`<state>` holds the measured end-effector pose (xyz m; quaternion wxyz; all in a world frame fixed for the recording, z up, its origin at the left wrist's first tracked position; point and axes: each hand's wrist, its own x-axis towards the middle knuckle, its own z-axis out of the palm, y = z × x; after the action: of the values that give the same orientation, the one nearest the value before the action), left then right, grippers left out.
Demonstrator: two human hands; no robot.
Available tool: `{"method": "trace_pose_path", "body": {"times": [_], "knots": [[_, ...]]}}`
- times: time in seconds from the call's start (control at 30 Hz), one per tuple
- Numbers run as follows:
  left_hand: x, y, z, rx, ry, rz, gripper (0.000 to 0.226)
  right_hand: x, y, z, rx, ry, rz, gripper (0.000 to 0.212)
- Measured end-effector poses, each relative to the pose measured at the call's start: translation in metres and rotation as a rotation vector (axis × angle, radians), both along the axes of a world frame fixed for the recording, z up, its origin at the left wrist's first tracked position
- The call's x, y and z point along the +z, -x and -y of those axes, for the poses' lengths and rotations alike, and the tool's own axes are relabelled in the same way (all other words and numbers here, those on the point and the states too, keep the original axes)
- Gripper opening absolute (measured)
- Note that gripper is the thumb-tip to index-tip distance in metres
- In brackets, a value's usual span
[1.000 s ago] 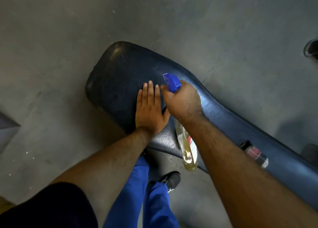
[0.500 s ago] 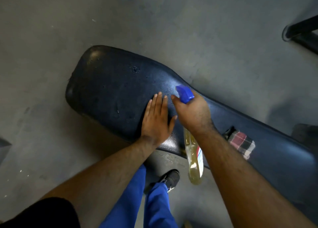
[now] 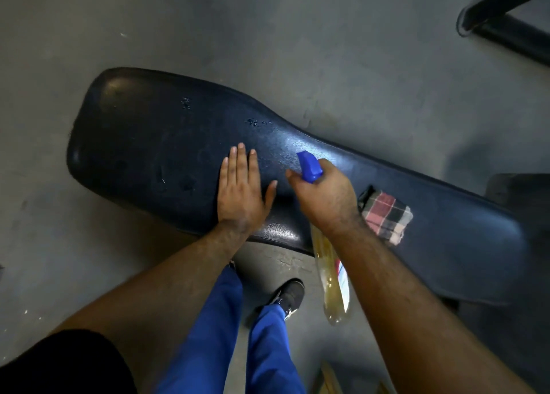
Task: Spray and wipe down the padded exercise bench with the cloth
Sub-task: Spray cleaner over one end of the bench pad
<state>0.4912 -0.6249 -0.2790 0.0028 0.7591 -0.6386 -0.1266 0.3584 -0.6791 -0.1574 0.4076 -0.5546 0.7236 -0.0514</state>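
A dark blue padded bench runs from upper left to lower right, with droplets on its wide end. My left hand lies flat on the pad, fingers apart, holding nothing. My right hand grips a spray bottle of yellowish liquid; its blue nozzle points over the bench and the body hangs down below my wrist. A red, white and black checked cloth lies folded on the bench just right of my right hand.
Grey concrete floor surrounds the bench. A black metal frame stands at the top right. My blue trouser legs and a black shoe are below the bench's near edge. A wooden piece shows at the bottom.
My view has pulled back and shifted, showing more of the bench and the checked cloth. Both hands have moved along the pad toward its narrow end, and more droplets show on the pad.
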Motion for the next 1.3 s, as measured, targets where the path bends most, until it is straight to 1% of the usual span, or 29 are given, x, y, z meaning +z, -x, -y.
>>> {"method": "trace_pose_path", "body": {"times": [0.07, 0.13, 0.2, 0.33, 0.43, 0.53, 0.63, 0.77, 0.83, 0.93, 1.03, 1.1, 1.2, 1.3], "knots": [[0.003, 0.02, -0.006, -0.084, 0.046, -0.042, 0.077, -0.001, 0.017, -0.008, -0.032, 0.01, -0.004, 0.033], [0.005, 0.048, -0.011, -0.147, 0.052, -0.098, 0.078, -0.003, 0.032, -0.015, -0.071, 0.007, -0.004, 0.033], [0.0, 0.072, -0.015, -0.132, 0.033, -0.116, 0.079, -0.007, 0.05, -0.021, -0.111, -0.007, -0.021, 0.033], [-0.014, 0.084, -0.019, -0.121, 0.03, -0.011, 0.079, -0.017, 0.082, -0.029, -0.171, -0.014, -0.072, 0.035], [-0.014, 0.085, -0.018, -0.127, 0.07, 0.002, 0.079, -0.02, 0.093, -0.037, -0.17, -0.023, -0.09, 0.041], [-0.017, 0.087, -0.018, -0.12, 0.098, -0.01, 0.079, -0.03, 0.099, -0.044, -0.24, -0.026, -0.017, 0.043], [-0.021, 0.085, -0.022, -0.123, 0.127, -0.003, 0.078, -0.04, 0.099, -0.056, -0.281, -0.018, 0.052, 0.039], [-0.023, 0.085, -0.02, -0.104, 0.18, -0.022, 0.066, -0.044, 0.101, -0.083, -0.236, 0.02, 0.014, 0.03], [-0.024, 0.085, -0.02, -0.099, 0.207, -0.052, 0.06, -0.046, 0.1, -0.1, -0.224, 0.016, 0.009, 0.03], [-0.026, 0.083, -0.021, -0.089, 0.241, -0.075, 0.055, -0.055, 0.092, -0.124, -0.224, 0.005, 0.053, 0.028], [-0.024, 0.079, -0.019, -0.074, 0.262, -0.137, 0.052, -0.058, 0.08, -0.141, -0.24, 0.009, 0.017, 0.032], [-0.021, 0.075, -0.02, -0.1, 0.253, -0.193, 0.05, -0.059, 0.071, -0.15, -0.246, 0.01, 0.001, 0.035], [-0.012, 0.054, -0.026, -0.156, 0.24, -0.276, 0.049, -0.057, 0.055, -0.16, -0.267, 0.007, 0.009, 0.036], [0.0, 0.014, -0.038, -0.134, 0.253, -0.226, 0.049, -0.051, 0.037, -0.164, -0.29, 0.009, 0.053, 0.033]]}}
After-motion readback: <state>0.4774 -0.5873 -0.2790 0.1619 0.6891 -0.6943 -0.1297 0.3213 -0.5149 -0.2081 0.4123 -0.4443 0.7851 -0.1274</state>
